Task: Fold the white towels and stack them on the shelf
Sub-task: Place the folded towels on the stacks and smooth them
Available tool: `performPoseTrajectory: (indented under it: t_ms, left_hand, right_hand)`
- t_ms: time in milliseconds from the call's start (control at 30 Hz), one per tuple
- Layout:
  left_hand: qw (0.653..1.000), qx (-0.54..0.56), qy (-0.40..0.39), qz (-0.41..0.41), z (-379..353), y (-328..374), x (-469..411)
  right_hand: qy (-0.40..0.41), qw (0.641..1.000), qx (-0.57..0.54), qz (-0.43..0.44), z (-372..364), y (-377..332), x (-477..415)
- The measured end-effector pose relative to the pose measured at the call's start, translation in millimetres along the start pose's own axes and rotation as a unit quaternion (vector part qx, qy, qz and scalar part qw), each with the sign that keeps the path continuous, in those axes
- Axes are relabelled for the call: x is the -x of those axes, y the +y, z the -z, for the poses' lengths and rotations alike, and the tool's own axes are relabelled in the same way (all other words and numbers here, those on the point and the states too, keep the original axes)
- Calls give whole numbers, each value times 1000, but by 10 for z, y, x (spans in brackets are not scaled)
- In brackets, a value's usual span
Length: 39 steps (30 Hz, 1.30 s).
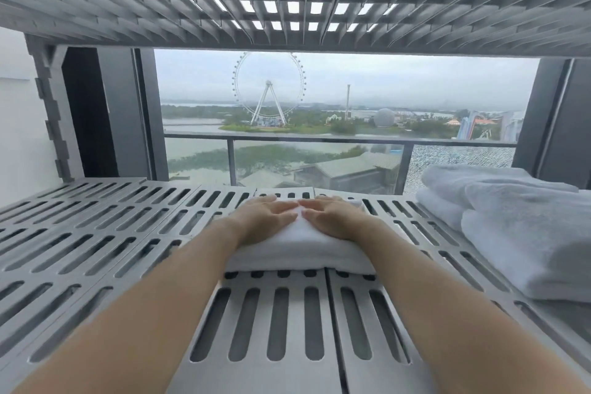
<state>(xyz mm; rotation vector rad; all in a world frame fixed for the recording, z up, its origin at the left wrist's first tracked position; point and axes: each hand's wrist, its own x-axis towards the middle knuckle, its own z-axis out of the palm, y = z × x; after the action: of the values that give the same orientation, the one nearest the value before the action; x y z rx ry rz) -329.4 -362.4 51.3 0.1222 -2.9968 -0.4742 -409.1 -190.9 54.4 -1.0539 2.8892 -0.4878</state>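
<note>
A small folded white towel [299, 253] lies flat in the middle of the grey slotted shelf [105, 233]. My left hand [267, 217] rests on top of its left half with straight fingers. My right hand [332, 217] lies flat on its right half, its fingertips almost meeting those of the left. Both forearms reach in from the bottom of the view. To the right, a pile of larger folded white towels [511, 227] sits on the same shelf, apart from the small one.
Another slotted grey shelf board [287, 0] hangs close overhead. The shelf's grey post [54, 112] stands at the back left. Behind the shelf is a window with a balcony railing [319, 141] and an outdoor view.
</note>
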Motion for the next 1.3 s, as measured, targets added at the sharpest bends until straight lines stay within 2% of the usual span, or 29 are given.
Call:
performPoseTrajectory:
  t_ms: [167,233,300,400,467,533,633,767,833,967,1067,1167,1300]
  left_hand:
    - [1000,17,-2,-15,-59,-124,-86]
    - [1000,15,-1,-16,-67,-138,-90]
    - [1000,15,8,-16,-85,-123,-63]
    - [998,18,59,-26,-70,-45,39]
    - [988,-7,124,-92,-51,32,167]
    - [968,-70,151,-189,-78,114,343]
    - [943,-188,116,-250,-188,128,554]
    - [945,-173,141,-238,-203,39,620]
    - [950,-169,127,-229,-172,57,617]
    - [963,-155,74,-208,-83,179,582]
    - [956,-216,56,-193,-94,366,550]
    - [938,-276,93,-188,-165,461,546]
    - [936,-266,164,-165,-200,375,635]
  right_hand:
    - [-41,998,-6,-39,-52,13,-90]
    - [-32,998,-9,-44,-56,30,-91]
    - [24,998,-39,-51,-73,42,-66]
    - [179,974,-134,-39,-72,40,30]
    - [250,954,-165,-20,-32,45,123]
    - [277,945,-172,-10,27,75,256]
    - [233,958,-163,25,106,178,517]
    - [97,990,-46,93,65,239,886]
    - [69,991,24,109,50,212,985]
    - [89,988,78,96,35,73,994]
    - [82,990,95,63,32,-20,955]
    - [83,987,129,36,14,-79,911]
    - [158,964,209,40,-70,-64,871]
